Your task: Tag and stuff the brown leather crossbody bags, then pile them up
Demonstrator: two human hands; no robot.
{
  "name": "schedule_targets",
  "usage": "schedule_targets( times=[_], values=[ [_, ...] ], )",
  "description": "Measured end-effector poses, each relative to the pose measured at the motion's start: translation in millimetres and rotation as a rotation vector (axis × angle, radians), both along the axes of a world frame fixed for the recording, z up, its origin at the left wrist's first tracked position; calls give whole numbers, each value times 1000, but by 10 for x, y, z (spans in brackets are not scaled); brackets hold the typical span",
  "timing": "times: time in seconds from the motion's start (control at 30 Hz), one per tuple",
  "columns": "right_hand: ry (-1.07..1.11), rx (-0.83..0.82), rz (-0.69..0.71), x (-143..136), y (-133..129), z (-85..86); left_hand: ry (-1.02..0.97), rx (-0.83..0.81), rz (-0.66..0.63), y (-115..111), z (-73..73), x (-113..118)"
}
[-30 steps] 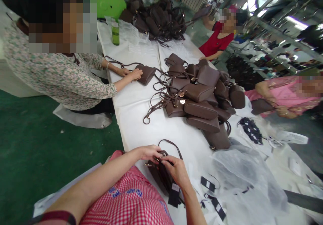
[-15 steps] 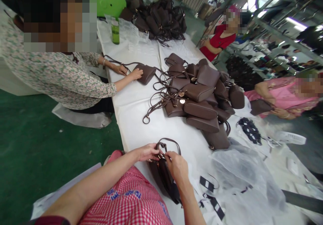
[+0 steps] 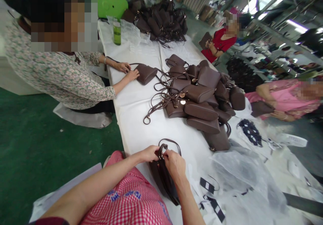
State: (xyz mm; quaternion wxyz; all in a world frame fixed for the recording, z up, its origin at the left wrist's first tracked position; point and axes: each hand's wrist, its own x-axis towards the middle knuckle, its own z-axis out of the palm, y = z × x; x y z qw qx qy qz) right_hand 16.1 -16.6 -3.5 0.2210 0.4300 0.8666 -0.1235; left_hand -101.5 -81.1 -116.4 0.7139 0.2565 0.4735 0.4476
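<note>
A dark brown handbag (image 3: 164, 181) lies at the near edge of the white table, its strap looping up at the far end. My left hand (image 3: 151, 153) is closed on the bag's top near the metal rings of the strap. Just to the right, my right hand (image 3: 174, 162) pinches the bag's strap end beside those rings, fingers curled. What exactly lies between my fingertips is too small to tell. Black tags (image 3: 207, 185) with white labels rest on the table right of my right forearm.
Brown bags (image 3: 199, 92) are piled mid-table, with another heap (image 3: 161, 20) beyond. A person's hands (image 3: 130, 73) touch a bag (image 3: 146, 73) at the left. Clear plastic (image 3: 242, 174) lies at the right. A green bottle (image 3: 117, 33) stands far left.
My left fingers have curled in more around the bag's top; my right hand has shifted slightly. The neighbour's hands have moved closer together, and the person in red now holds up a brown bag.
</note>
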Motion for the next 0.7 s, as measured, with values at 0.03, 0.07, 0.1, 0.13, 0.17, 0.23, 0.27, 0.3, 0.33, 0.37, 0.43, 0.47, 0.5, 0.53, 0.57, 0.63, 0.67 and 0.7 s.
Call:
schedule_targets(
  times=[0.03,0.07,0.1,0.13,0.17,0.23,0.27,0.3,0.33,0.37,0.43,0.47,0.5,0.53,0.57,0.63,0.67,0.7],
  values=[
    [-4,-2,-16,3,5,-6,23,1,-12,-9,2,5],
    [-5,-3,-26,7,9,-9,41,1,-25,-19,7,8],
    [-4,0,-29,11,12,-10,53,-2,-39,-27,15,8],
    [0,7,-28,16,13,-8,61,-7,-52,-34,25,6],
    [4,19,-24,20,14,-3,66,-13,-63,-38,35,3],
    [8,48,-15,30,13,13,71,-27,-77,-37,55,-3],
    [8,59,-11,34,13,23,71,-33,-79,-34,65,-5],
    [6,68,-9,38,14,32,71,-39,-77,-29,73,-6],
    [2,73,-9,42,15,41,71,-44,-74,-24,83,-6],
    [-1,77,-9,44,17,48,69,-49,-69,-19,92,-6],
    [-10,80,-12,42,25,55,62,-54,-60,-13,116,-5],
    [-15,77,-12,39,30,54,57,-56,-55,-12,129,-4],
    [-18,70,-10,34,37,50,52,-57,-50,-13,143,-4],
    [-20,61,-7,27,44,43,48,-57,-45,-16,157,-3],
    [-20,54,-5,20,51,33,45,-58,-41,-19,171,-2],
    [-22,45,0,4,67,5,42,-59,-35,-27,193,2],
    [-28,43,0,-5,75,-11,43,-59,-33,-31,200,5],
    [-36,39,1,-15,82,-28,46,-60,-31,-34,204,9]
  ],
)
